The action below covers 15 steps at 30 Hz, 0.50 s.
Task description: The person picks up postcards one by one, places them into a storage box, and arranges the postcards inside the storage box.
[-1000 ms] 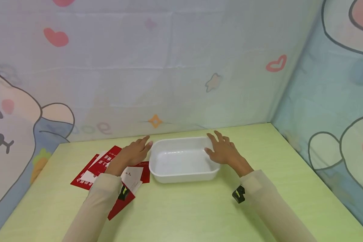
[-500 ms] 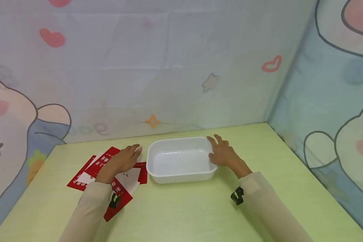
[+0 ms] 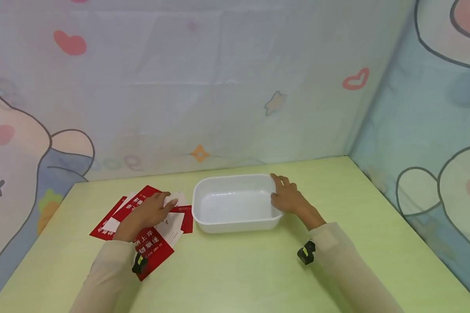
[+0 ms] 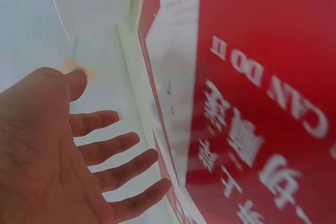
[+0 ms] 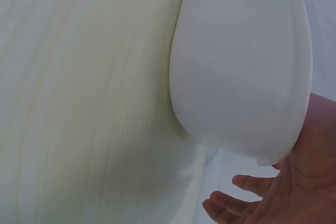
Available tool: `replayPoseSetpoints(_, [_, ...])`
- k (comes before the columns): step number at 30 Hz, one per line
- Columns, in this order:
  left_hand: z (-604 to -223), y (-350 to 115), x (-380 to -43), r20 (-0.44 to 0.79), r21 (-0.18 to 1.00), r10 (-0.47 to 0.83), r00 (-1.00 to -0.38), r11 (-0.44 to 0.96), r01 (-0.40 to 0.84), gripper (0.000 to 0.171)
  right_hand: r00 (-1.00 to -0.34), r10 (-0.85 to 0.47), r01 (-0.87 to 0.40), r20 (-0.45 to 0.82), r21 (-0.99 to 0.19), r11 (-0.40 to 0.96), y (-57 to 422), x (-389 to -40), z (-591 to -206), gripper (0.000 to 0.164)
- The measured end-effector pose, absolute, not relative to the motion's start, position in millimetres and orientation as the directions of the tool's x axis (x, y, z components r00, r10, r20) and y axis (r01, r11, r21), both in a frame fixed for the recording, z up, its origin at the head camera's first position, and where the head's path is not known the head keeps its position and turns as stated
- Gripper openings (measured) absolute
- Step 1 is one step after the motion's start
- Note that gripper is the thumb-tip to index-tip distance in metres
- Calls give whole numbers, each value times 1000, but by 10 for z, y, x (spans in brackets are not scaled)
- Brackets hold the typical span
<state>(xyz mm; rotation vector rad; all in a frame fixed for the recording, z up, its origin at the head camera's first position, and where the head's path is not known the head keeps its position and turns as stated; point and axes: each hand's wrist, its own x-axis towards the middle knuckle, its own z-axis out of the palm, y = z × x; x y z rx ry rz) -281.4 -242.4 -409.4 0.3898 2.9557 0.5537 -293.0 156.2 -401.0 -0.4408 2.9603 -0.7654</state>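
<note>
A white rectangular basin [image 3: 236, 224] stands on the table in the head view. My right hand [image 3: 291, 199] rests at its right end, with the thumb by the rim. In the right wrist view, its fingers [image 5: 231, 203] extend past the basin's outer wall, while the thumb is hidden behind the rim. Left of the basin lies a loose, overlapping pile of red cards [image 3: 156, 252] and white cards [image 3: 171, 224], printed with white characters and "CAN DO IT". My left hand [image 3: 152, 212] is over the pile, fingers spread and loosely bent, holding nothing.
The pale green table [image 3: 235, 269] meets a cloth backdrop [image 3: 235, 108] with cartoon prints behind it and another cloth wall [image 3: 434, 143] on the right. Black wrist devices are strapped under both sleeves.
My left hand has moved left and slightly down, from beside the basin to over the cards. My right hand has shifted a little closer against the basin's right rim. The basin stays in place.
</note>
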Motion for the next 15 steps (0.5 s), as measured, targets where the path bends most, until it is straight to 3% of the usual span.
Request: replayPoseSetpoints(15, [-4086,-2646,-2638,-78,316,222,-972,930,188,82,-969,-246,-230,30,-484,844,1547,-2935,-4069,60])
